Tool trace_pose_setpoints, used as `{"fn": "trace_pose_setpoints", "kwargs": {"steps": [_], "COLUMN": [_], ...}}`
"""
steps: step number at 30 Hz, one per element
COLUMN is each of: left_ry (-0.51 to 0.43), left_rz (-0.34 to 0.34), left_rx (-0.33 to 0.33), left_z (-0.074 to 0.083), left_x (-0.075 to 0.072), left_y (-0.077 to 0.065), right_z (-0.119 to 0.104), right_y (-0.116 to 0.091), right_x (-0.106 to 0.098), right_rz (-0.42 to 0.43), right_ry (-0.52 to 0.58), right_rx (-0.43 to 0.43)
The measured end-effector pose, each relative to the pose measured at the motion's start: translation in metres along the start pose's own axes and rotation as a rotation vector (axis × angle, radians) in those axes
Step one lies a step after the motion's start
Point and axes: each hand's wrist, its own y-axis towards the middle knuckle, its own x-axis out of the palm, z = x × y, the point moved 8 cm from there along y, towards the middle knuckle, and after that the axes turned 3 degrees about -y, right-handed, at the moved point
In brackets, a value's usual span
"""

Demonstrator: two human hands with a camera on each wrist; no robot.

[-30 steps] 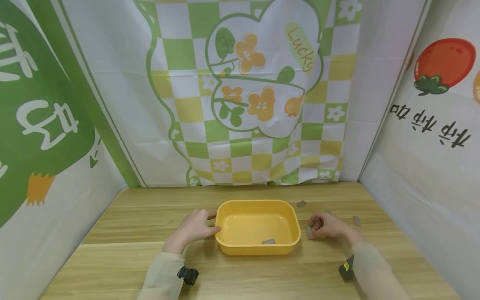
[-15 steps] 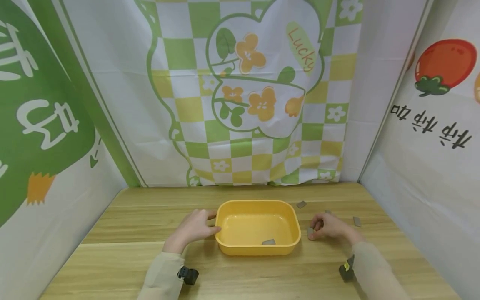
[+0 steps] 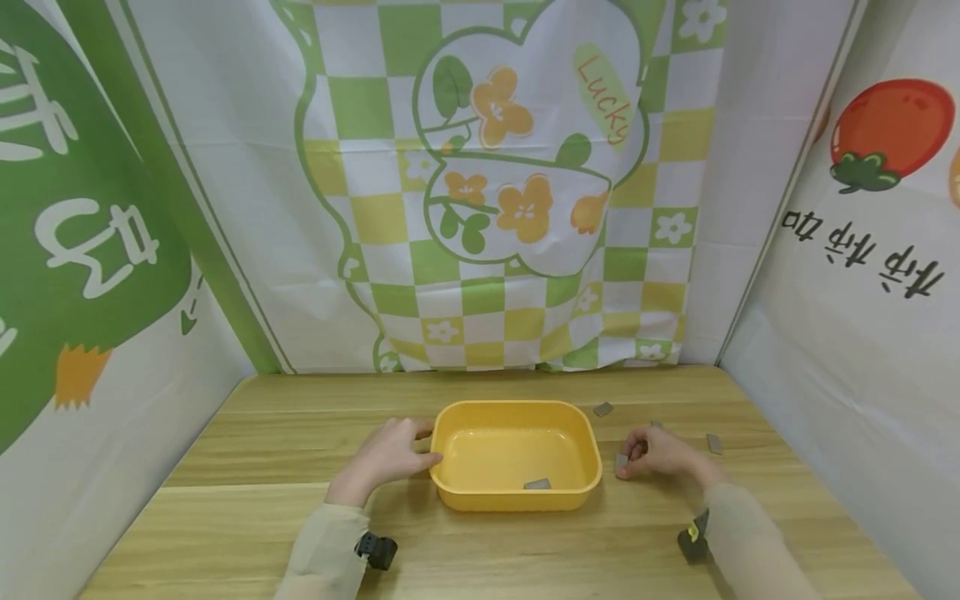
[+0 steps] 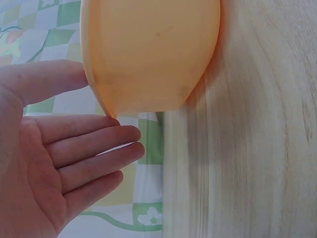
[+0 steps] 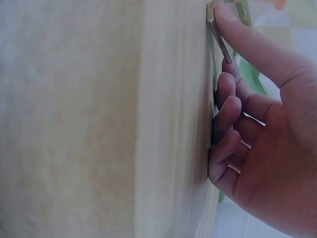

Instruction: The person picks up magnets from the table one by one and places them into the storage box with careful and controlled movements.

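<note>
A yellow rectangular plastic basin [image 3: 517,500] stands on the table, with one small flat grey tile [image 3: 537,484] inside near its front wall. At its left end my left hand [image 3: 388,454] touches the rim with thumb and index finger; the left wrist view shows the fingers [image 4: 99,141] straight. Right of the basin, my right hand [image 3: 663,454] pinches another thin grey tile [image 3: 621,462] between thumb and index finger. In the right wrist view this tile [image 5: 219,34] is tilted edge-on close to the tabletop, and the other fingers curl against the wood.
More grey tiles lie on the wooden table [image 3: 480,558]: one behind the basin's right corner [image 3: 603,408], one at the far right [image 3: 714,442], and one partly hidden behind the right hand [image 3: 656,423]. Printed cloth [image 3: 517,325] hangs at the back and sides.
The tile at my right fingertips has shifted slightly to the right and turned a little. My left hand and the basin have not moved.
</note>
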Motion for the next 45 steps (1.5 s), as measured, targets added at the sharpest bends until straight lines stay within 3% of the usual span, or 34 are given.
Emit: {"fn": "trace_pose_setpoints", "kwargs": {"steps": [12, 24, 45], "left_ry": [-0.010, 0.000, 0.004], "left_rz": [-0.007, -0.015, -0.015], "left_rx": [0.004, 0.010, 0.002], "left_z": [-0.0006, -0.0010, -0.0009], "left_x": [0.0011, 0.0026, 0.0016], "left_y": [0.0012, 0.0018, 0.0014], "right_z": [0.0014, -0.0021, 0.0024], "right_y": [0.0004, -0.0061, -0.0064], "right_x": [-0.0001, -0.0022, -0.0053], "right_rz": [-0.001, -0.012, 0.013], "right_ry": [0.018, -0.006, 0.081], "right_rx": [-0.003, -0.076, -0.003]}}
